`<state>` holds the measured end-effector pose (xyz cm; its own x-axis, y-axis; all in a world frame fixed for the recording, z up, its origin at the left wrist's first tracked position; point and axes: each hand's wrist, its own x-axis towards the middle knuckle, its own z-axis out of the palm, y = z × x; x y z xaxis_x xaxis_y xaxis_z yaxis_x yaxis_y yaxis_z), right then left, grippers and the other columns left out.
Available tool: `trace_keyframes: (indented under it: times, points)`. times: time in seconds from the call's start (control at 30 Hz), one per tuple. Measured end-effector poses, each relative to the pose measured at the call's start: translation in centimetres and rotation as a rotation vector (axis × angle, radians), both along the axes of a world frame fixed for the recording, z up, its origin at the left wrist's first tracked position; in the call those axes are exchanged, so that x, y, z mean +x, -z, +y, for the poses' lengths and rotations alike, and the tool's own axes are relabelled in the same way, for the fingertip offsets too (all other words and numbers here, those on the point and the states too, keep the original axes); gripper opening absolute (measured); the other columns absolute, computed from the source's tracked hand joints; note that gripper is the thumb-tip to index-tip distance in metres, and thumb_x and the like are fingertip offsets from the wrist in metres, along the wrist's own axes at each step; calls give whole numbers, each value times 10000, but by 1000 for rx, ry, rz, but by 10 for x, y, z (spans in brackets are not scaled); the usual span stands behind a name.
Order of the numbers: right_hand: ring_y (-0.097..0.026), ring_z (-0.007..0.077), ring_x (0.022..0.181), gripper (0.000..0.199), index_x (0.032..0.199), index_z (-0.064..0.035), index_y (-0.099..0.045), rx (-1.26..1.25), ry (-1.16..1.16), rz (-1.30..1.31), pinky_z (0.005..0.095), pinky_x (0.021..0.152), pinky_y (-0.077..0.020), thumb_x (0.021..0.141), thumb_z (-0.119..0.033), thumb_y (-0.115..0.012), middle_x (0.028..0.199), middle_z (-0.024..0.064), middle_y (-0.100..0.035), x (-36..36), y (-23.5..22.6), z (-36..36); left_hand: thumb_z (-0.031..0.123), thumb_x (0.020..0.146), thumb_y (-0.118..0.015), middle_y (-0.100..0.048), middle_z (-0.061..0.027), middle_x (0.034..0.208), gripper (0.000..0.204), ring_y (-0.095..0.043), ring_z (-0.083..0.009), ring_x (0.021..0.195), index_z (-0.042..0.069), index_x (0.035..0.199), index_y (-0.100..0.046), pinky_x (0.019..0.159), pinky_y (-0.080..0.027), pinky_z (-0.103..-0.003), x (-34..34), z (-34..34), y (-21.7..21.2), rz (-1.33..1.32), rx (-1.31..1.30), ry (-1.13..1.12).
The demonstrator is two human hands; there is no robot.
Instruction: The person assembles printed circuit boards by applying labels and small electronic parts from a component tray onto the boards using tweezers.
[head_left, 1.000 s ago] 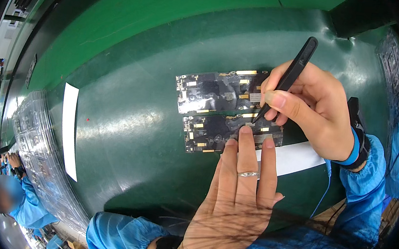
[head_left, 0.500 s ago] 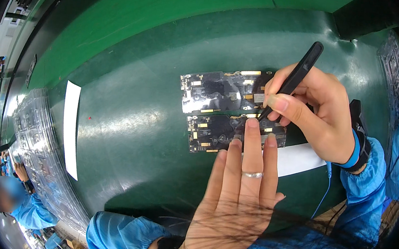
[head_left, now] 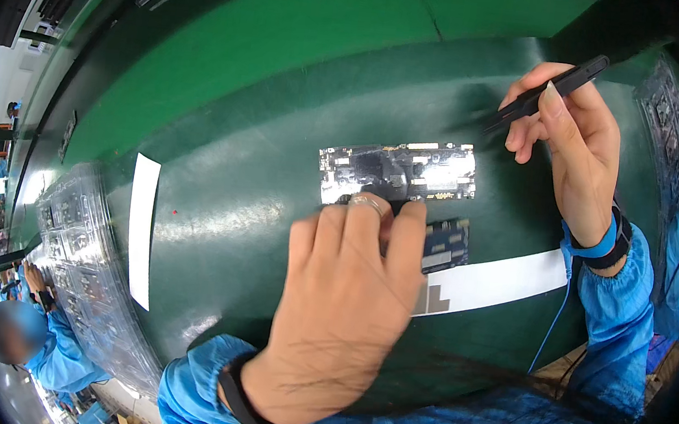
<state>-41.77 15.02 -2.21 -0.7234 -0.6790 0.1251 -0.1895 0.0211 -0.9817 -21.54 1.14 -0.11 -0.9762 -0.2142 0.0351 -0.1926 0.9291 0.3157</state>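
Observation:
My left hand (head_left: 340, 294) is closed, its fingers curled down at the near long edge of a dark circuit board (head_left: 396, 172) and over a second circuit board (head_left: 447, 243) just below it. It seems to grip this nearer board, whose bluish right end sticks out beside the index finger; my hand covers the rest, and the thumb is hidden. Black tweezers (head_left: 547, 93) rest between the thumb and fingers of my right hand (head_left: 582, 154). That hand is raised to the upper right, with the tweezers' tips pointing left, apart from both boards.
A white strip (head_left: 504, 281) lies right of the boards on the green mat (head_left: 226, 201); another white strip (head_left: 141, 230) is at left. Stacked clear plastic trays (head_left: 89, 261) stand at far left, with more trays (head_left: 660, 120) at far right. A blue cord (head_left: 553, 331) hangs from my right wristband.
My right hand has lifted the tweezers off the nearer board, up and right. The left hand went from flat fingers to curled ones, moving left, and the nearer board now shows a bluish face.

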Motion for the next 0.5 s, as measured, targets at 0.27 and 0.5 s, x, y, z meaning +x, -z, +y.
trace_keyframes:
  times: [0.27,0.5]
  points:
    - [-666,135,754,324,1181,25,-631,-105,46,23,246,636,-517,1048,-264,-572,999,101,-681,0,6,0,113,749,-826,-638,-170,1069,467,-624,-355,1032,16,1173,-657,879,-502,-411,-60,-81,-23,490,-170,-48]
    - [-708,126,746,208,1107,28,-667,168,-346,-151,244,632,-550,960,-117,-694,873,78,-718,33,-11,6,381,668,-819,-413,-119,1512,919,-444,-304,1364,49,1455,-482,1190,-380,-397,26,61,-46,-556,-69,254]
